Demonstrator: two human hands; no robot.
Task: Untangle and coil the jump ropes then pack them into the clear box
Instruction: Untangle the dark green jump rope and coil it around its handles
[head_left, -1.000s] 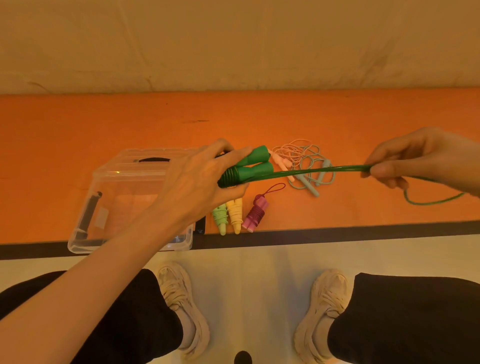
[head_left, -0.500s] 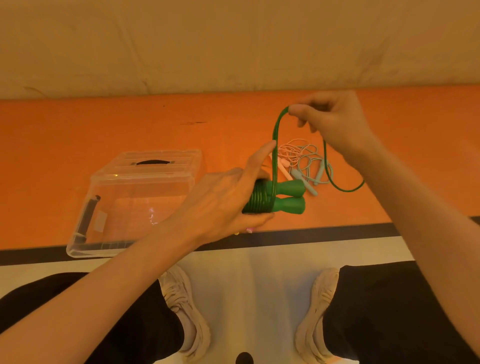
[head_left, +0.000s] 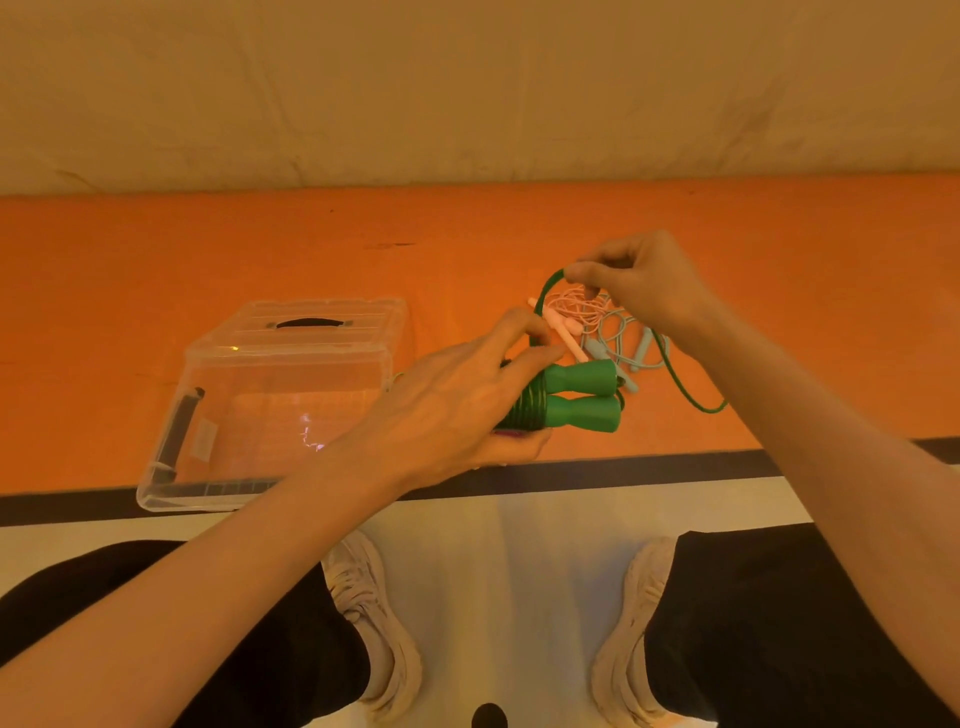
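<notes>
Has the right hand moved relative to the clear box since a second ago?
Yes. The right hand, pinching the green rope, swung in leftward toward the clear box.

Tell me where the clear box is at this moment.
In the head view the clear box sits on the orange mat, left of centre, just left of the left hand that holds the green handles.

orange mat (head_left: 156, 270), pale wall (head_left: 467, 88), two worn sneakers (head_left: 379, 623)
</notes>
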